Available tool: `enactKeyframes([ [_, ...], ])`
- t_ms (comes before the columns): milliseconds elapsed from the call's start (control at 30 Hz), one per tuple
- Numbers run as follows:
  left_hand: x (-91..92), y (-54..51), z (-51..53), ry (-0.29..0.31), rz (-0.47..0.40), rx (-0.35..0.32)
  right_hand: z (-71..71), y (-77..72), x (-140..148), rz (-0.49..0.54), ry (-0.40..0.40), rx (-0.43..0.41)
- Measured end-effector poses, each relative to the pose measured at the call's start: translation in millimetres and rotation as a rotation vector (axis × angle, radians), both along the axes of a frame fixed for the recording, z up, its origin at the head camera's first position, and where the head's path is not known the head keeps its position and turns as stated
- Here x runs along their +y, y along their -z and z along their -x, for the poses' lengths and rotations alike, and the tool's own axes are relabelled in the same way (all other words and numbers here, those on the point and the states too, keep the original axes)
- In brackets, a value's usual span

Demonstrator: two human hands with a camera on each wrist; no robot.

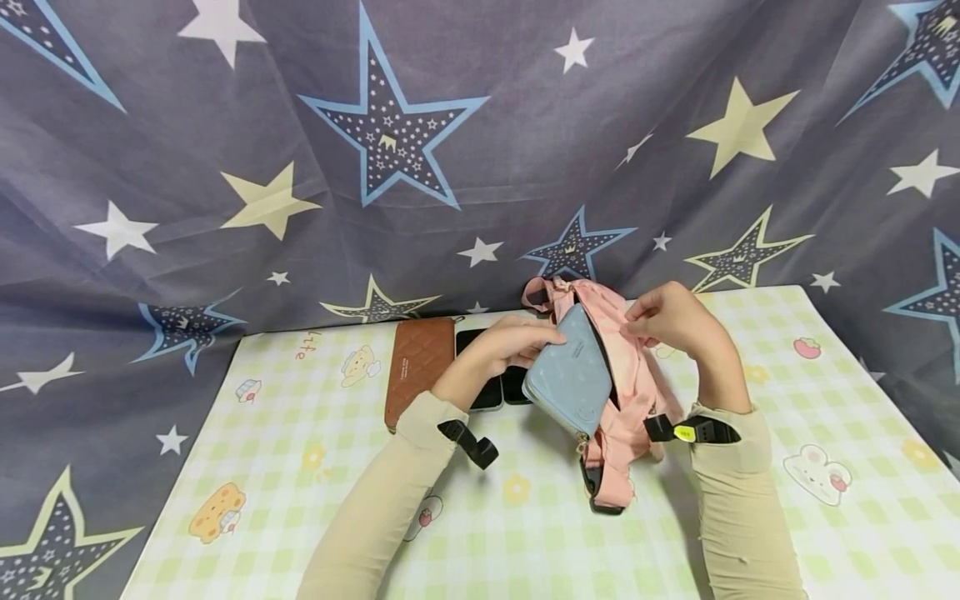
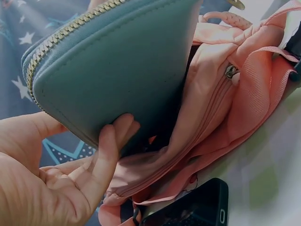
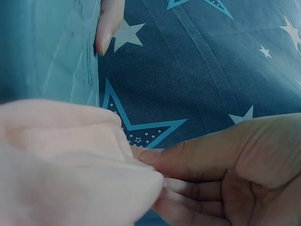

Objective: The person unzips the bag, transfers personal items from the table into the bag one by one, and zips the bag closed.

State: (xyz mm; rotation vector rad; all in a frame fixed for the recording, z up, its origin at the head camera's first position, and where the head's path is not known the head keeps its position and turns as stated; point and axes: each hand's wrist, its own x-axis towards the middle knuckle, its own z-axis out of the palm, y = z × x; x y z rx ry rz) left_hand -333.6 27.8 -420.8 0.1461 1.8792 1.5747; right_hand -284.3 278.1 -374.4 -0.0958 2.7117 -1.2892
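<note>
Nearest, your pale sleeves [image 1: 375, 508] reach over the checked surface [image 1: 285, 467]. Ahead, the blue wallet [image 1: 573, 367] tilts at the open mouth of the pink bag [image 1: 633, 367]; you can't tell how deep it sits. Your left hand [image 1: 513, 343] grasps that wallet between thumb and fingers; your right hand's fingers [image 3: 188, 160] pinch the bag's edge. By your left hand lie dark phones [image 1: 491, 398], the brown wallet [image 1: 420, 367] beside them; behind hangs starry cloth [image 1: 450, 233].
</note>
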Motion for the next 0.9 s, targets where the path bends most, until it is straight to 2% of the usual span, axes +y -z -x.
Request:
enactKeyframes([
  [200,11.5,9.0,3.0,0.019,0.018,0.009,-0.1,-0.9,-1,-0.005,-0.006,0.009],
  [400,13.2,13.9,0.0,0.009,0.049,-0.015,-0.2,-0.4,-1,0.000,-0.007,0.007],
  [500,7.9,12.3,-3.7,0.029,0.069,-0.012,0.9,0.2,1,0.000,-0.009,0.004],
  [733,-3.0,2.9,-12.6,0.120,0.161,0.011,2.7,0.7,5,-0.003,-0.010,0.001],
  [900,-3.6,2.1,-16.4,0.061,0.123,0.010,1.0,1.3,4,0.006,-0.008,-0.017],
])
